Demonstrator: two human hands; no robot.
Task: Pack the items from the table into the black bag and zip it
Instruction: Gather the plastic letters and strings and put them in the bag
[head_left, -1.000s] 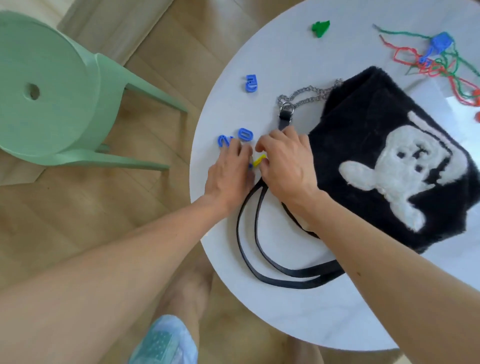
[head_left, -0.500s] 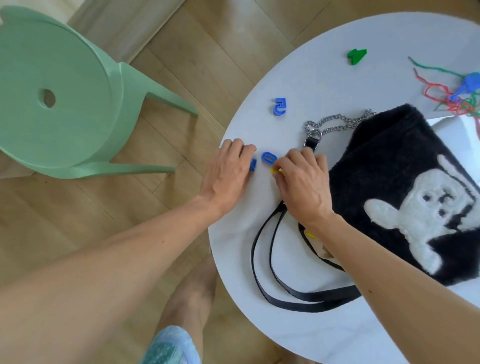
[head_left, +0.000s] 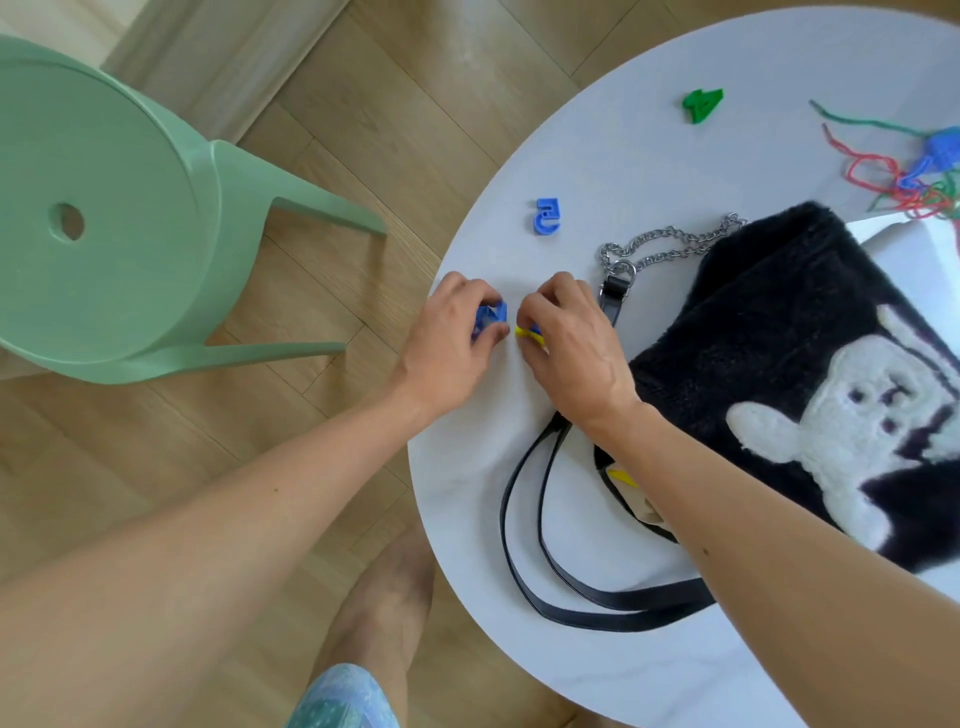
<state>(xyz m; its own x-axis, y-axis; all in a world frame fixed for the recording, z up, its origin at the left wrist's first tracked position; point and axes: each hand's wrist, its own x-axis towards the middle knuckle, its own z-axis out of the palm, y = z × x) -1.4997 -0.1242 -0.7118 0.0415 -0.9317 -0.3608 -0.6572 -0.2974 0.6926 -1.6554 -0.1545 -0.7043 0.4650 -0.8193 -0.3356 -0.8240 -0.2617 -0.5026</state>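
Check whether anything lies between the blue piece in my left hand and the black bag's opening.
Yes: the right hand, pinching a yellow piece, sits between the blue piece in the left hand and the black bag, and its forearm lies over part of the opening.

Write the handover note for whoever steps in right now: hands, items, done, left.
Left hand grips a blue piece; right hand pinches a yellow piece, both over the table beside the black bag.
Loose on the table: blue 5, green piece, yarn tangle.
Done: another yellow shape shows in the bag's open mouth.
Left: pack the held and loose items, then zip the bag.
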